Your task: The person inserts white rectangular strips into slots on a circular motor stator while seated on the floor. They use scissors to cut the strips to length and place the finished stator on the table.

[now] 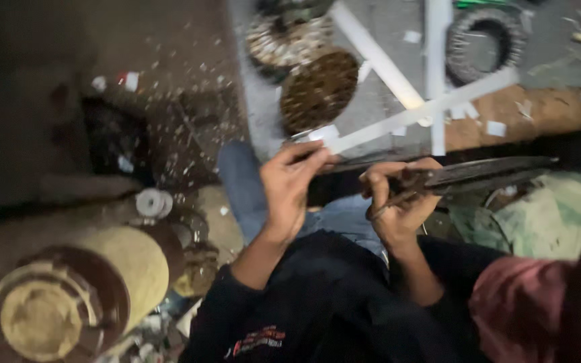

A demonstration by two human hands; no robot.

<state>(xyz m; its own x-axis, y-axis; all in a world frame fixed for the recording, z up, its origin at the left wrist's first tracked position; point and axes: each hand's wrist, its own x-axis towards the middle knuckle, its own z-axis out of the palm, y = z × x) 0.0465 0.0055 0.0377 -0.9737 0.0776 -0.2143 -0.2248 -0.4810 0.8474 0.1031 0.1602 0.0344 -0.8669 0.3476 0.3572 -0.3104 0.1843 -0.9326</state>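
Head view only, blurry. Left hand [289, 190] raised palm toward the camera, fingers pinched shut on the near end of a long white strip [425, 107]; the strip runs up and to the right from the fingertips, over the grey mat [371, 101]. Right hand [398, 202] curled closed around the handles of large dark shears [479, 173]; blades lie nearly level, pointing right, just below the strip, whether they touch it cannot be told. Hands sit close together, above the person's lap, blue jeans [250, 188] and black sleeves showing. More white strips cross on the mat beyond, one upright [436, 40], one diagonal [374, 57]. Round brown coiled bundle [319, 91] on the mat near the left fingertips. Dark ring [485, 44] farther right. Brown cardboard piece [526, 114] behind the shears. Yellowish roll [68, 296] at lower left on the floor, well apart from both hands. White scraps scattered over the dark floor [169, 54].
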